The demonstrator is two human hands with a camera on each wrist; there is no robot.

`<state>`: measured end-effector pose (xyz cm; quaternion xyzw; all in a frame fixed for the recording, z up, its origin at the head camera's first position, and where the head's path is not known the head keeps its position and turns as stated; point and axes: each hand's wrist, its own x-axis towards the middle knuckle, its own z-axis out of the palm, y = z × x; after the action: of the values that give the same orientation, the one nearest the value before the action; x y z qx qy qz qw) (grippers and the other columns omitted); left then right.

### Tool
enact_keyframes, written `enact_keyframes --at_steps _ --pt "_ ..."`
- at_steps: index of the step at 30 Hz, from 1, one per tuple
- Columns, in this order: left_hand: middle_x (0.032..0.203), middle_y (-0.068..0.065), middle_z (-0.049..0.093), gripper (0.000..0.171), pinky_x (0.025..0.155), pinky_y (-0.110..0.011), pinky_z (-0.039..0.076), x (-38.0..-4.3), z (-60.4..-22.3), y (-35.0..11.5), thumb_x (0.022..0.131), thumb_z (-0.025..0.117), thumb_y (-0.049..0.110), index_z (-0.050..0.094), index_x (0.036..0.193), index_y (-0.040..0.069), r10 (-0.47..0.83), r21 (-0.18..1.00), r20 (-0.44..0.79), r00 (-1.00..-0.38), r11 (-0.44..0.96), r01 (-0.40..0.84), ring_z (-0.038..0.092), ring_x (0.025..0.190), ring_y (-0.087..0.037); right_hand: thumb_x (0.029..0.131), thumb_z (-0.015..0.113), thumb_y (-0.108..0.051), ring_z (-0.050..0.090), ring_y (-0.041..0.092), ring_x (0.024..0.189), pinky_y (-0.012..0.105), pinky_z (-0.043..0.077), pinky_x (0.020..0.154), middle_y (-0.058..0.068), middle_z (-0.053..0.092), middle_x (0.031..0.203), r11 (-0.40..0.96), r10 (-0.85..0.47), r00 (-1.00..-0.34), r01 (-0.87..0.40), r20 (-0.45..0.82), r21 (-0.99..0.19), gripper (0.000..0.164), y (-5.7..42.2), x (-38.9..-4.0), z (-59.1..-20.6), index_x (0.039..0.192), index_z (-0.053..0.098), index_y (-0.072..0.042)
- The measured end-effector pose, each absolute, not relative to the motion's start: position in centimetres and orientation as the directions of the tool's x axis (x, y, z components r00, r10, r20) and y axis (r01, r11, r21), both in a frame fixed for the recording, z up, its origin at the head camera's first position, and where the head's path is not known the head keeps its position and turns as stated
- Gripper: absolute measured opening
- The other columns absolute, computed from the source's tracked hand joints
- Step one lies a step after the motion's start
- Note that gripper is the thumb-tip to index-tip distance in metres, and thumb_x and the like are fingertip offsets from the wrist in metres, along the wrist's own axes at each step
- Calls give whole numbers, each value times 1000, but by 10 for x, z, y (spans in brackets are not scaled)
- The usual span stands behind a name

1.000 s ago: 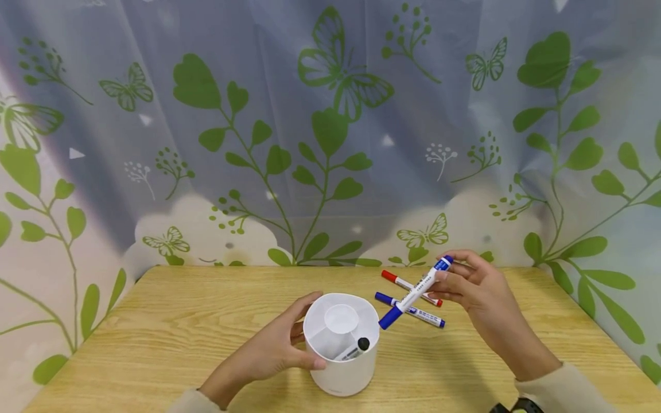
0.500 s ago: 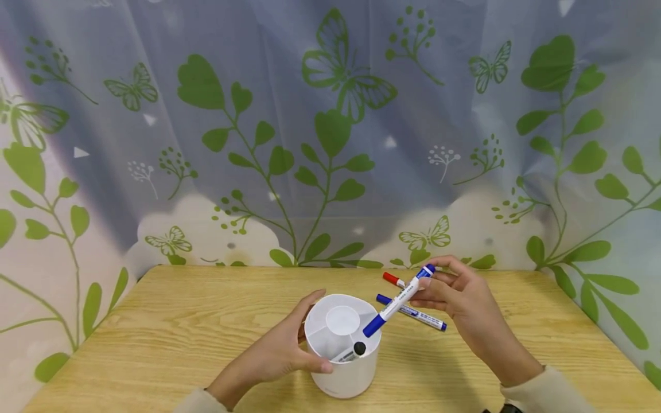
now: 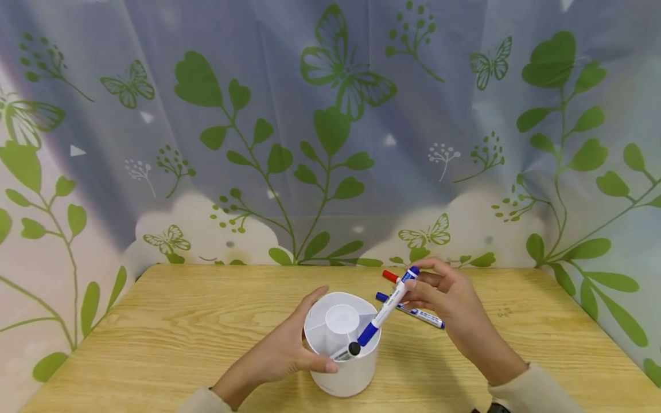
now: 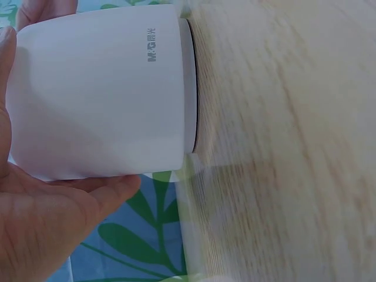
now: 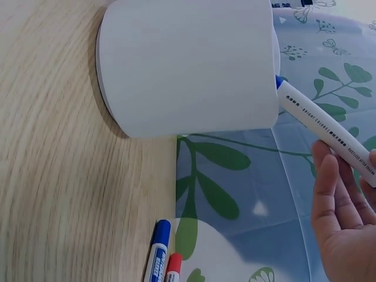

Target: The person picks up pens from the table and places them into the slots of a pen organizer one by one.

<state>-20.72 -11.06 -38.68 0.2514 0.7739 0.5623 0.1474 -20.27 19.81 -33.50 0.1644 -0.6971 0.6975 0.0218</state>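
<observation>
A white round pen holder (image 3: pixel 345 376) with several compartments stands upright on the table. My left hand (image 3: pixel 281 350) grips its left side, thumb at the front; the left wrist view shows fingers around the holder's wall (image 4: pixel 106 94). Tilted in the front compartment is a black-capped marker (image 3: pixel 347 351). With its upper end pinched in my right hand (image 3: pixel 454 312), a blue whiteboard marker (image 3: pixel 388 307) slants down to the left. Its blue cap end is over the holder's right rim, dipping inside; the right wrist view shows that end (image 5: pixel 279 81) partly hidden behind the rim.
On the wooden table (image 3: pixel 206 321), right of the holder, lie another blue marker (image 3: pixel 426 317) and a red marker (image 3: pixel 390 276), partly covered by my right hand and the held marker. A curtain with green leaves and butterflies (image 3: pixel 330 143) hangs behind the table's far edge.
My right hand has moved left with the blue marker, bringing its capped end from beside the holder to inside the rim. The left hand stays on the holder; the black-capped marker leans slightly further left.
</observation>
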Motion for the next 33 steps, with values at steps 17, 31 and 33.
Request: enact_keyframes --at_steps 17,31,33 --pt "154 -15 49 121 114 -47 44 -206 -387 -113 79 94 26 13 168 12 556 945 55 -829 239 223 52 140 -32 101 69 -9 67 12 86 27 60 76 -4 72 98 50 -203 -954 -236 221 -971 18 182 -203 -347 119 66 -7" --pt "158 -18 45 115 117 -50 43 -207 -388 -117 83 91 22 14 168 10 571 954 61 -819 208 217 51 143 -35 100 67 -3 66 13 89 24 58 75 1 72 103 77 -201 -956 -231 212 -970 34 174 -201 -354 131 58 10" --pt "158 -18 45 114 117 -48 44 -206 -389 -117 83 91 21 14 168 9 571 955 62 -819 204 215 51 143 -35 100 67 -2 65 13 89 24 58 75 2 71 104 82 -212 -953 -238 216 -968 34 173 -200 -356 130 58 9"
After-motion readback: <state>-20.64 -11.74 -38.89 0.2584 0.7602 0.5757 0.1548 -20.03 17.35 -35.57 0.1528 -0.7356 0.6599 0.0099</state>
